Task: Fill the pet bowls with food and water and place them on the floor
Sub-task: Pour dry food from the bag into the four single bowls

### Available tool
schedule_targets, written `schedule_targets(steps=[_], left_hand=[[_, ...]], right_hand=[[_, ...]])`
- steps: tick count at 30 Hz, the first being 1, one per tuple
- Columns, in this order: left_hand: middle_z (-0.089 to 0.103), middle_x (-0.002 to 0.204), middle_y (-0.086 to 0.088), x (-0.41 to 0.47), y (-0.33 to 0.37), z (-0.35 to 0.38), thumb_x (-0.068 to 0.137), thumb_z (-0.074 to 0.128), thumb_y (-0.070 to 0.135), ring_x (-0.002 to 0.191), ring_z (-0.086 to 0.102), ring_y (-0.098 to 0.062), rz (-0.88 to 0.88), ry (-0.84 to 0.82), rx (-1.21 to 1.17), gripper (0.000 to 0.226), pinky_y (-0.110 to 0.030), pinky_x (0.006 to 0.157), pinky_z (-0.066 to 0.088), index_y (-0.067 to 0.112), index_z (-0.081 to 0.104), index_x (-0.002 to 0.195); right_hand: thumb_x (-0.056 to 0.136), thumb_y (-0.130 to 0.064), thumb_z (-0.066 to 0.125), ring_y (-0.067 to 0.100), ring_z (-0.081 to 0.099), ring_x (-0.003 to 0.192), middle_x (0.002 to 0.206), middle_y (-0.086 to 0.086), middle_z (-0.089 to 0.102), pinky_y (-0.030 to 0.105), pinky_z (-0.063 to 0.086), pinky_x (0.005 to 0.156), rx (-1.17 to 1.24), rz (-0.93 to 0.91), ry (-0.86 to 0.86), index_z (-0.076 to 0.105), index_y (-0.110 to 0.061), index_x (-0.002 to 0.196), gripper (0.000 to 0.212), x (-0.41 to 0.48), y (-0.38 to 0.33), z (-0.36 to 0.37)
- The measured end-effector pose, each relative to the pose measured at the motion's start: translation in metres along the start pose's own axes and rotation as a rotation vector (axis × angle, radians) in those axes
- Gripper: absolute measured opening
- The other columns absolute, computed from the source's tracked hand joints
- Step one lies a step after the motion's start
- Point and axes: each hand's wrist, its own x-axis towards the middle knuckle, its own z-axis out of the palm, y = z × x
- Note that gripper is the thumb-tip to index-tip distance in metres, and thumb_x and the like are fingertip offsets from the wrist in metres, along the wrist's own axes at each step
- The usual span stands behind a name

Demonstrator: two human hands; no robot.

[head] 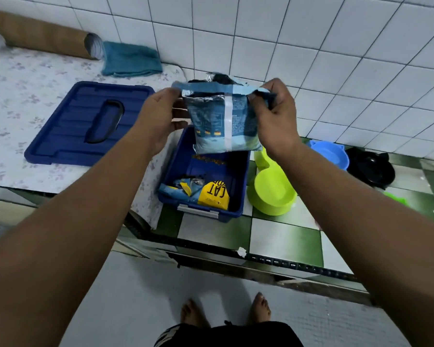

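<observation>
Pouch of pet food, pale blue foil with a white seam down its back (223, 121), is held upright in the air over the open dark blue plastic storage bin (238, 211). The bin stands at the front edge of the green-and-white tiled counter (286, 236). The left hand (161, 118) grips the pouch's top left corner, fingers curled round its edge. The right hand (276, 116) pinches the top right corner of the torn mouth. The hands appear to be spreading the mouth ready for pouring. Holding the pouch over the bin would let any spill drop inside, where loose kibble already lies on the bin floor. A yellow-and-blue cat food packet (214, 195) lies at the bin's near end.

No bowl shows food, and none is on the floor. Two lime green plastic bowls (271, 194) sit just right of the bin, one propped behind the other. A blue plastic bowl with an eared rim (330, 154) and a black bowl of like shape (371, 169) stand further right, toward the counter's back edge. The black bowl's contents cannot be made out.

The bin's ribbed dark blue lid (68, 131) lies set aside on the flowered cloth (23, 78) over the counter's left part, leaving the bin open to reach. A folded teal towel (130, 58) and a brown rolled tube (43, 33) lie along the back edge.
</observation>
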Motion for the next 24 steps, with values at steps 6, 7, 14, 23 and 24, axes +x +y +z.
schedule_targets(steps=[6,7,14,23,24], left_hand=[[0.068,0.120,-0.001,-0.011,-0.031,0.062,0.096,0.047,0.060,0.107,0.066,-0.018,0.029,-0.217,0.022,0.054,-0.040,0.090,0.055,0.019,0.058,0.129],[0.066,0.126,-0.001,-0.015,-0.040,0.076,0.091,0.059,0.058,0.111,0.067,-0.018,0.045,-0.273,0.097,0.056,-0.036,0.091,0.055,0.020,0.054,0.133],[0.068,0.128,-0.004,-0.018,-0.075,0.213,0.066,0.096,0.027,0.110,0.071,-0.013,0.122,-0.342,0.251,0.087,-0.035,0.087,0.061,0.016,0.048,0.138],[0.072,0.123,-0.018,-0.016,-0.145,0.382,0.074,0.088,0.015,0.111,0.069,-0.029,0.042,-0.373,0.132,0.064,-0.049,0.093,0.057,0.002,0.059,0.129],[0.072,0.123,-0.018,-0.019,-0.153,0.398,0.075,0.087,0.016,0.110,0.069,-0.029,0.018,-0.363,0.111,0.061,-0.048,0.093,0.057,0.003,0.060,0.128]], right_hand=[[0.094,-0.006,0.061,0.009,0.062,0.081,0.087,-0.004,0.068,0.028,0.051,0.076,0.173,-0.061,0.103,0.058,-0.014,0.095,0.008,0.015,-0.013,-0.064],[0.094,-0.006,0.060,0.010,0.063,0.083,0.089,-0.001,0.068,0.028,0.052,0.078,0.186,-0.068,0.113,0.059,-0.013,0.097,0.008,0.018,-0.012,-0.077],[0.094,-0.007,0.060,0.019,0.067,0.097,0.106,0.012,0.071,0.041,0.055,0.092,0.142,-0.064,0.149,0.061,-0.011,0.108,0.014,0.032,0.010,-0.188],[0.092,-0.014,0.061,0.019,0.066,0.083,0.090,0.009,0.069,0.036,0.055,0.078,-0.130,-0.003,0.138,0.058,-0.009,0.095,0.006,0.055,0.073,-0.324],[0.092,-0.016,0.061,0.026,0.066,0.084,0.091,0.014,0.069,0.040,0.055,0.078,-0.173,0.006,0.134,0.058,-0.004,0.096,0.013,0.058,0.082,-0.335]])
